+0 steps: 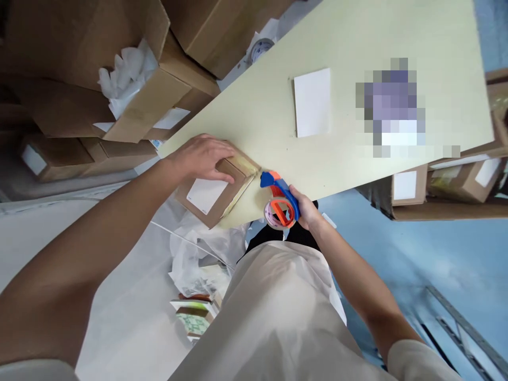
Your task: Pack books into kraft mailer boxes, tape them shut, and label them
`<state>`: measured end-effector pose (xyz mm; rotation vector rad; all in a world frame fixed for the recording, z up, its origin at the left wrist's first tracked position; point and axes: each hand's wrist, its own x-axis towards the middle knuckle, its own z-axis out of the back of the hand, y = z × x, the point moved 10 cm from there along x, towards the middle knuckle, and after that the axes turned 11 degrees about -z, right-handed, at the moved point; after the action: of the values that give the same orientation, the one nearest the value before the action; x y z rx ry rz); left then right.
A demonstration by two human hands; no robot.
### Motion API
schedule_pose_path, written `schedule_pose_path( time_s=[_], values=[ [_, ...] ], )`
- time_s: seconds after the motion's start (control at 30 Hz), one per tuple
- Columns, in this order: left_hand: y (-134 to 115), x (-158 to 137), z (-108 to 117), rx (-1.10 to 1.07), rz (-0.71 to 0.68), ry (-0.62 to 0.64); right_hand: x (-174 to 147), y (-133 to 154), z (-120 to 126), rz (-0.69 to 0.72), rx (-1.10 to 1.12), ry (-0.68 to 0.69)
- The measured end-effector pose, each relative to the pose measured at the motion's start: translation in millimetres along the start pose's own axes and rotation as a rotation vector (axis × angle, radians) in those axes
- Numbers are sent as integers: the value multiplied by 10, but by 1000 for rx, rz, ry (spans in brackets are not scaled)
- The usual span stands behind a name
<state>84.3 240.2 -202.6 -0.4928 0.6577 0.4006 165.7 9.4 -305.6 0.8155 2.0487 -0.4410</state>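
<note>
2-handed, best to steady the cardboard box (234,191) on the worktop's (345,169) near end with the left grip (204,157) spread loosely across its top, and to hold the tape dispenser (291,197), just beside the box, squarely with the right grip (306,208) closed round it.

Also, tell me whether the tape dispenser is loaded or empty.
Loaded: a roll of tape sits around the orange hub of the tape dispenser in the right hand. How full the roll is, I cannot tell.
</note>
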Motion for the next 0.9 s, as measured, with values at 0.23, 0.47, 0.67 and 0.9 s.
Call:
schedule_pose_path(
  time_s=[0.23, 0.47, 0.67, 0.9],
  values=[
    [631, -155, 247, -128, 445, -259, 204, 1352, -582, 104, -388, 31],
    [-5, -153, 356, -104, 332, -509, 140, 1832, -783, 286, -639, -104],
    [7, -164, 310, -151, 368, -512, -33, 1776, -998, 380, -928, 55],
    [-18, -155, 283, -114, 378, -495, -154, 1727, -771, 464, -1040, 10]
  ],
)
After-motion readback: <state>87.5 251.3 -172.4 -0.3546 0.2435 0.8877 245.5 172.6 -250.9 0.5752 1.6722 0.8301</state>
